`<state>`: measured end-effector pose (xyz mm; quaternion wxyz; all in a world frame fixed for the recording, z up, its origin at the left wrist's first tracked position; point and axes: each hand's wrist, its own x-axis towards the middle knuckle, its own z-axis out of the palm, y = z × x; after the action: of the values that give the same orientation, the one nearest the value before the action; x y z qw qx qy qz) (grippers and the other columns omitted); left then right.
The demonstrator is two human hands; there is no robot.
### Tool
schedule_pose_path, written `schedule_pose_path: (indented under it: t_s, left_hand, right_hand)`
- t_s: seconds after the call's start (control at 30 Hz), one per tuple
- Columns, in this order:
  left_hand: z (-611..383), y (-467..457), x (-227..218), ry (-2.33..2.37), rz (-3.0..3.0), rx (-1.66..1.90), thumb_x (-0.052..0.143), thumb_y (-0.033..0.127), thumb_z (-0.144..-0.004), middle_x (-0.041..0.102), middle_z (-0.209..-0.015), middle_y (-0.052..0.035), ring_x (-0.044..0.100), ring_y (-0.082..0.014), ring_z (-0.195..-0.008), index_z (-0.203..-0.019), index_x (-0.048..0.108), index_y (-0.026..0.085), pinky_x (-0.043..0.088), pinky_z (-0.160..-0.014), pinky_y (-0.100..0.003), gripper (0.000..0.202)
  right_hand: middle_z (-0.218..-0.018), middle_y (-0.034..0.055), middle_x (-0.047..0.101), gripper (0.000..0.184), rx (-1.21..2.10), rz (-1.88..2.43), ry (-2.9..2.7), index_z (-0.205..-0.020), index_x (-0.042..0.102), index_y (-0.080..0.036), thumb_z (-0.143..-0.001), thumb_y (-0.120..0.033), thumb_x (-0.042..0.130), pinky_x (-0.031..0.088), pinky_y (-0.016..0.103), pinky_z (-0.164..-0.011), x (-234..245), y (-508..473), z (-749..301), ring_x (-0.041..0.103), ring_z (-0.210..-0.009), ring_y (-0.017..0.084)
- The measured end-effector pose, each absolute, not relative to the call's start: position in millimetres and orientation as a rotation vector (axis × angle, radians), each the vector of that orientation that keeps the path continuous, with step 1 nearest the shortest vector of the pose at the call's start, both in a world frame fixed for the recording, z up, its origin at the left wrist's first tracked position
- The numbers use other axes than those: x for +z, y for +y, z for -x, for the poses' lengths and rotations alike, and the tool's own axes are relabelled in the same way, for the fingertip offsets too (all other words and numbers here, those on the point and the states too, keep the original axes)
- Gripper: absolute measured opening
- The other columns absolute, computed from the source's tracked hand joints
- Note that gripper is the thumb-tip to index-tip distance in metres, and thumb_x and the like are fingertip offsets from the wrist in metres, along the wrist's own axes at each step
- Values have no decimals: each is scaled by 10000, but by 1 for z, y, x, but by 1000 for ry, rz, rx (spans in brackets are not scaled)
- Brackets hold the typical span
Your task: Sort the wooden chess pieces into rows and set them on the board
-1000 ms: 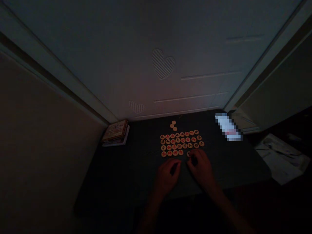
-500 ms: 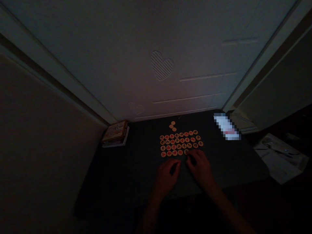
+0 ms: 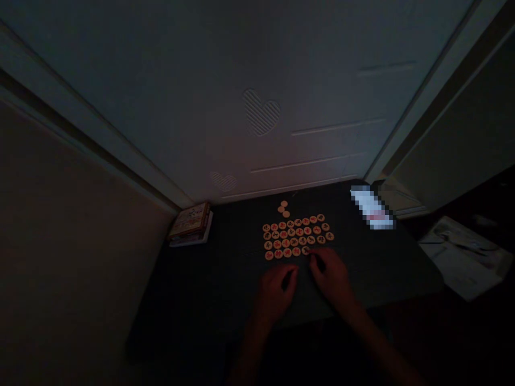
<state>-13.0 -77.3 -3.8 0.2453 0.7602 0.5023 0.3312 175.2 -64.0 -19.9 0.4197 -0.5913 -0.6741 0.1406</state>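
Note:
Round wooden Chinese chess pieces (image 3: 294, 242) with red or black characters lie in several rows on the dark table. My right hand (image 3: 330, 273) is at the right end of the nearest row, its thumb and fingers pinched together against the edge of the last piece (image 3: 306, 250). Just below that row, my left hand (image 3: 277, 289) is curled with thumb and fingertips together; whether anything is between them is too dark to see. Behind the rows sit a few plain-faced pieces (image 3: 284, 204), showing no characters.
At the table's (image 3: 217, 284) back left is a stack of books (image 3: 191, 225). A bright, blurred-out phone-like object (image 3: 372, 206) lies at the back right. The wall (image 3: 181, 107) with raised hearts rises behind. A pale box-like thing (image 3: 462, 257) stands lower right, beyond the table edge.
The view has shifted slightly. My right fingertips stay at the last piece of the nearest row, and my left hand stays curled below it. The pieces keep their layout.

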Motion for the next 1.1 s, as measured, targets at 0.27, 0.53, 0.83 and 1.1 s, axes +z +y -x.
schedule_pose_path:
  t_s: [0.27,0.53,0.83,1.1]
  left_hand:
    - [23,-45,40,1302,-2193,947,568,250,-974,752,-1072,-34,705,-188,-978,-1127,687,259,558,-929,-340,194]
    - [31,106,57,1306,-2603,573,548,177,-953,690,-1215,-75,644,-224,-1121,-1228,645,210,512,-1007,-388,294]
    - [28,157,30,1189,-2738,364,556,56,-856,677,-1246,-89,620,-244,-1156,-1177,717,229,487,-1021,-391,399]
    - [63,157,24,1322,-2693,361,491,155,-939,686,-1148,-111,626,-250,-1100,-1137,712,188,497,-1011,-404,299]
  right_hand:
    - [-984,54,753,199,640,1446,-1672,-1037,712,-237,-945,-248,536,559,348,-807,-6,-66,-195,708,-884,219]
    - [-971,52,764,205,734,1392,-1665,-1031,725,-241,-940,-272,544,565,320,-769,-7,-71,-205,722,-865,214]
    - [-962,45,763,201,720,1359,-1666,-1039,722,-240,-935,-243,550,566,298,-767,-13,-71,-202,725,-863,202]
    - [-970,35,758,211,734,1359,-1687,-1043,721,-243,-929,-226,545,554,300,-800,-9,-72,-202,718,-882,199]
